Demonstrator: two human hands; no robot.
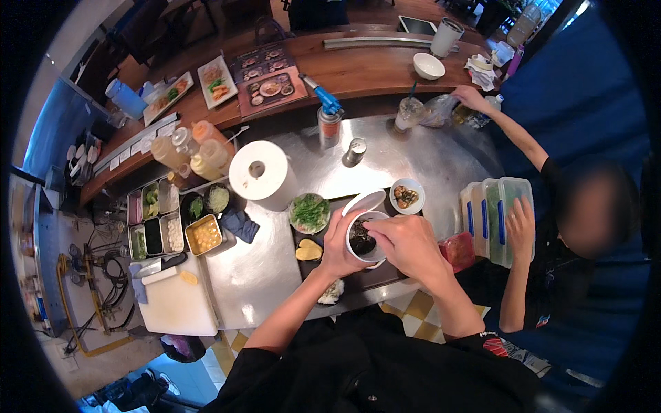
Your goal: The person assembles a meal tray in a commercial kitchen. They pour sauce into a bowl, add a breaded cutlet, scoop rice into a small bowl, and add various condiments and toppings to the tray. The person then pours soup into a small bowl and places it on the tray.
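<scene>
My left hand (335, 249) is wrapped round a white tub (366, 259) tilted toward me, its round lid (365, 201) swung open. Inside lie dark shreds (359, 237) that look like dried seaweed. The fingers of my right hand (411, 244) reach into the tub's mouth, pinched together at the shreds. Under both hands is a dark tray (387, 277). Around it sit a bowl of chopped greens (310, 212), yellow slices (308, 249), some white rice (332, 292) partly hidden by my left wrist, and a small white bowl of mixed food (407, 196).
At right, a co-worker's hand (520, 224) touches lidded containers (497, 213); the other (471, 98) reaches toward a plastic bag (439, 110). A red box (456, 251) lies beside my right wrist. Left are a paper roll (261, 175), ingredient tins (205, 235) and a knife (157, 266). A torch (329, 124) stands behind.
</scene>
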